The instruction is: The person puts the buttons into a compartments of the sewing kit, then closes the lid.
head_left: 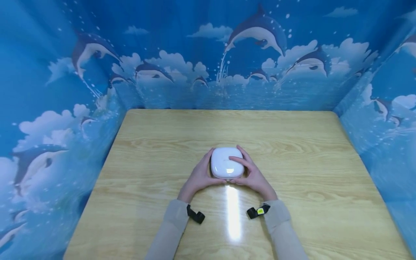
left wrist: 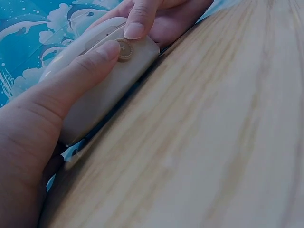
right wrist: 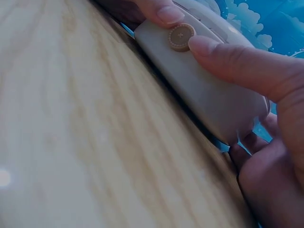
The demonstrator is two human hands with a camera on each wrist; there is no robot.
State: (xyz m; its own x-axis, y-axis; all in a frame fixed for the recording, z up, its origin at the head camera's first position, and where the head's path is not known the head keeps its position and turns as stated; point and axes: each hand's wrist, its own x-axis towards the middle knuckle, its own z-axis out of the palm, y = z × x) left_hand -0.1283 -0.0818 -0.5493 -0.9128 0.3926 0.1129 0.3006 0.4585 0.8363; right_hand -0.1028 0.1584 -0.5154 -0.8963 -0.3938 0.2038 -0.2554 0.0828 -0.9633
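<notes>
A glossy white case (head_left: 222, 162) with rounded corners sits on the wooden table, its lid down. Its front carries a small round brown knob (right wrist: 181, 37) with a beaded rim and a plus-like mark. My left hand (head_left: 200, 176) grips the case from the left, fingers along its side and thumb across the front beside the knob. From the right, my right hand (head_left: 255, 177) holds it too, one finger laid over the lid and the thumb at the knob's other side. Both thumb tips show close to the knob in the left wrist view.
The light wood-grain table (head_left: 162, 144) extends around the case. A blue curtain (head_left: 195, 43) printed with dolphins and clouds borders its back, left and right edges. Black straps (head_left: 196, 216) are on both wrists, below pale sleeves. Bright glare marks the tabletop in front of the case.
</notes>
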